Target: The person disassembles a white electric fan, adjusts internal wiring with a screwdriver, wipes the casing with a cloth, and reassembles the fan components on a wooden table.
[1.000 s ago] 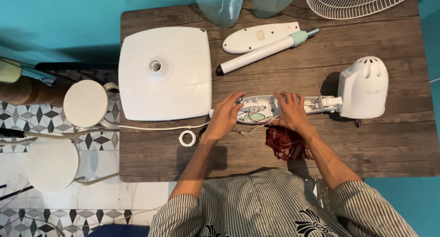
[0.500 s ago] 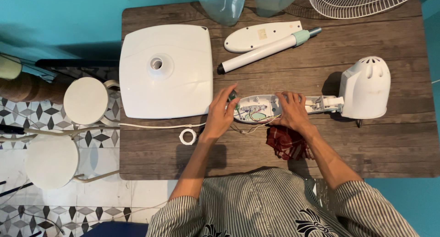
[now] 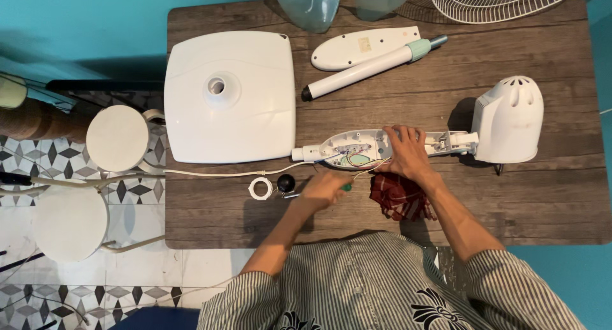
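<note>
Head view: right hand (image 3: 408, 153) on opened fan housing (image 3: 357, 149), left hand (image 3: 326, 188) gripping screwdriver (image 3: 293, 193).

Right hand (image 3: 407, 153) on opened fan neck housing (image 3: 357, 149); left hand (image 3: 326, 187) grips green-handled screwdriver (image 3: 345, 187).

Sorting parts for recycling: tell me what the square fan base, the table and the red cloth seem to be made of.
Square fan base: probably moulded plastic, smooth white with a soft sheen and rounded corners.
Table: wood or wood-look laminate, matte grey-brown with plank grain lines.
Red cloth: woven fabric, crumpled, with a checked pattern.
</note>
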